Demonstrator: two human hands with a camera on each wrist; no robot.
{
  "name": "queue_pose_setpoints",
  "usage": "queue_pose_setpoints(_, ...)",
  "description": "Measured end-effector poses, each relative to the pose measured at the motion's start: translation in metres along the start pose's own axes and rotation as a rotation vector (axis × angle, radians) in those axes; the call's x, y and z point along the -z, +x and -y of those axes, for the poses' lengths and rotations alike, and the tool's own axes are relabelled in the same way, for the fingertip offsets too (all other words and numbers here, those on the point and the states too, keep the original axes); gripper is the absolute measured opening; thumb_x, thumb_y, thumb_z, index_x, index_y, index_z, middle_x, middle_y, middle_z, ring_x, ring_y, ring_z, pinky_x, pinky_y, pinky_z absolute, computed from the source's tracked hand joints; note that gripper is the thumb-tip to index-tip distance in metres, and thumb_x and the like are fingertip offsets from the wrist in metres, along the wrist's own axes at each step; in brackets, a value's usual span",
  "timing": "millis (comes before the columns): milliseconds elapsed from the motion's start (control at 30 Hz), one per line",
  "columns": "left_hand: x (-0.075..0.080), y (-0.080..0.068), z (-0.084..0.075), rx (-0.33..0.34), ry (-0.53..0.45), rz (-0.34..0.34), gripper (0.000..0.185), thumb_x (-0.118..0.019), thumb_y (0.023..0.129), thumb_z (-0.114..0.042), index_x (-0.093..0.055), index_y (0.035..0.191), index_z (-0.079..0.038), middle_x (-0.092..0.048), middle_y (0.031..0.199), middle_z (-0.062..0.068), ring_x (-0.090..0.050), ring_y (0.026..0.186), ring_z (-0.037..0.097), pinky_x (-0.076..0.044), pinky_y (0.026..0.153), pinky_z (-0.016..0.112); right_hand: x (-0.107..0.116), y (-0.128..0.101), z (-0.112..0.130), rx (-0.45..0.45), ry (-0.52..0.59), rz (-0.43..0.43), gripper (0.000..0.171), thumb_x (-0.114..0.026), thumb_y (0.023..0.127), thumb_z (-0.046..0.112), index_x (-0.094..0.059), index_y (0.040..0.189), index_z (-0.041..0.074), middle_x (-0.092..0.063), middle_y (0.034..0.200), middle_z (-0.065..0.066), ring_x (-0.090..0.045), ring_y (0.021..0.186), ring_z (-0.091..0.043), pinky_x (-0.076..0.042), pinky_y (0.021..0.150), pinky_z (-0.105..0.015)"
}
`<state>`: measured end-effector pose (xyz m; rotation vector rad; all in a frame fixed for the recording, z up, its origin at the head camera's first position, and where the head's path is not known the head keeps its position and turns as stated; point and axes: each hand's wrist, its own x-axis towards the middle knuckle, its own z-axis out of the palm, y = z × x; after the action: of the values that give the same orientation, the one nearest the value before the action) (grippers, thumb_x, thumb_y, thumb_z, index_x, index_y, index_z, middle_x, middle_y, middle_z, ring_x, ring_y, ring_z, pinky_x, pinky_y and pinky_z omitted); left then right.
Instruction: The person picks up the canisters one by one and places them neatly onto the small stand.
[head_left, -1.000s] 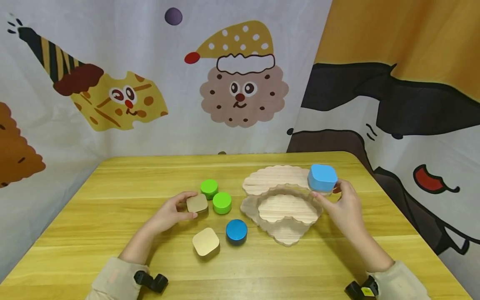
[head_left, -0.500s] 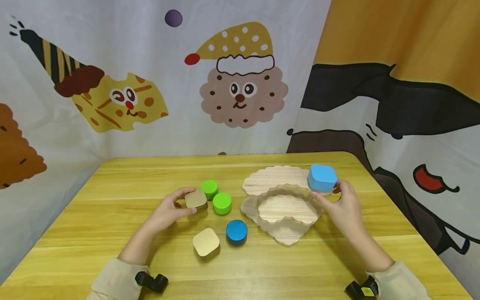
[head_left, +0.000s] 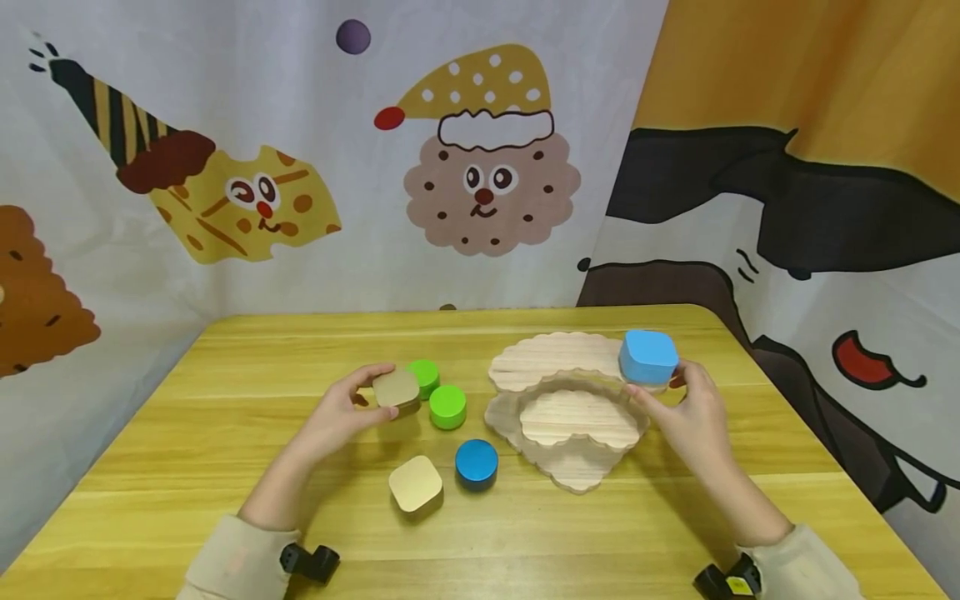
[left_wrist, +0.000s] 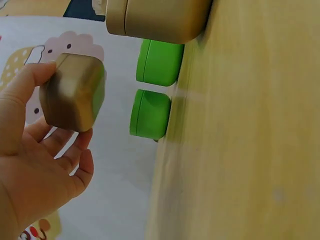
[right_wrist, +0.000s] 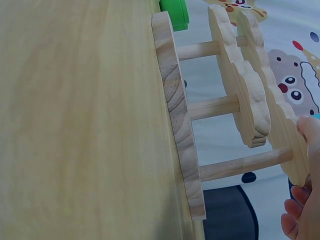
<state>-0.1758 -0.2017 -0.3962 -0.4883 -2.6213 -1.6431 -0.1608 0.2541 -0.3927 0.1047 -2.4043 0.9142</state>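
My left hand [head_left: 337, 421] pinches a rounded-square gold tin [head_left: 396, 390] between thumb and fingers. In the left wrist view this gold tin [left_wrist: 75, 92] is held up off the tabletop. On the right, a blue rounded-square tin [head_left: 648, 357] sits at the right end of the top shelf of a tiered wooden stand [head_left: 551, 360]. My right hand [head_left: 693, 412] grips that shelf end, thumb at the near edge just below the tin. The right wrist view shows the thumb at the shelf edge [right_wrist: 275, 115] and the other fingers curled beyond it. The index fingertip is hidden.
Two round green tins [head_left: 447, 407] stand just right of the held gold tin. Nearer the front are another gold tin [head_left: 416, 483] and a round, darker blue tin [head_left: 476, 464]. A printed curtain [head_left: 300, 275] hangs behind the wooden table [head_left: 525, 550].
My left hand has raised the gold tin slightly and farther back, so it now overlaps the rear green tin in the head view. My right hand and the stand stay put.
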Motion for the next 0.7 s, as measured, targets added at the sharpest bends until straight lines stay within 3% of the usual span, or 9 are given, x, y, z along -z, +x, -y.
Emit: queue_pose_setpoints(700,-0.012,0.004,-0.052,-0.055,-0.022,-0.036,0.06,-0.079,0.079,-0.014,-0.055,0.133,-0.008,-0.058,0.119,0.006,-0.047,0.101,0.023,-0.038,0.085,0.045,0.001,0.0,0.001,0.01,-0.009,-0.011,0.058,-0.085,0.073,0.02,-0.054,0.113,-0.009,-0.054,0.093,-0.018,-0.048,0.086,-0.028,-0.034,0.067,-0.035)
